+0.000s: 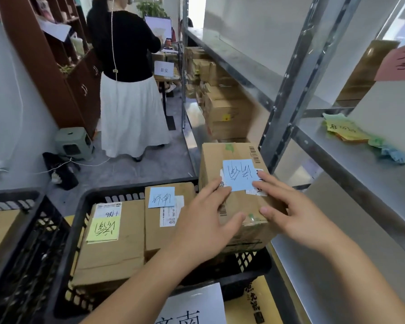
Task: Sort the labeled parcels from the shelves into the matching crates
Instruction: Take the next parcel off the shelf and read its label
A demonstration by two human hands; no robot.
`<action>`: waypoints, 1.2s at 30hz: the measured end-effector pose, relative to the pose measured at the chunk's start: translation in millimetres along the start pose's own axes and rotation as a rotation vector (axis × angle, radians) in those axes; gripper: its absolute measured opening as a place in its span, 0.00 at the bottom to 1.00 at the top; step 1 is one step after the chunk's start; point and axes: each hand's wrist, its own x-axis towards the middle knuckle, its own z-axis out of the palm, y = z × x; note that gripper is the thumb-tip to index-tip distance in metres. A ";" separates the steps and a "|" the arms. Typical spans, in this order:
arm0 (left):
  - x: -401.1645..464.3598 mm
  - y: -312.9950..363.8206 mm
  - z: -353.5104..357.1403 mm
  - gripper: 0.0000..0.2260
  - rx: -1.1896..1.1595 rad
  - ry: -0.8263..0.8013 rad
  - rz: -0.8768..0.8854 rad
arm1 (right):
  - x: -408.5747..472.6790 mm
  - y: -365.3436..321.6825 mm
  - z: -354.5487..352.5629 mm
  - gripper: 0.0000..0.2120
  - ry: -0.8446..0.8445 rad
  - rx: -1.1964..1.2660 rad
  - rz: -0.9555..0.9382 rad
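Head view: left hand and right hand lie with straight fingers on a cardboard parcel bearing a blue note, grasping nothing; it sits over the black crate's right rim, beside two labeled parcels. Beyond, metal shelves.

**Even indoor light, wide-angle bending at the edges**

The scene is lit brightly and evenly. Daylight is admitted through an opening at the top, which is blown out to white. Soft glare is seen on the metal shelf. Only faint shadows are cast. Straight uprights are bowed towards the frame edges, and mild blur is noted at the far right.
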 end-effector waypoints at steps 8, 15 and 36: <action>5.3 -7.6 14.5 0.29 -0.140 -0.038 -0.094 | 21.1 -8.8 -9.3 0.25 -0.063 -0.138 0.019; -5.0 -18.4 5.5 0.29 -0.110 -0.017 -0.176 | 31.4 -17.1 14.8 0.24 -0.047 -0.071 -0.013; 3.4 -26.8 35.0 0.26 0.104 -0.078 -0.190 | 35.8 34.0 57.9 0.26 -0.067 0.092 0.056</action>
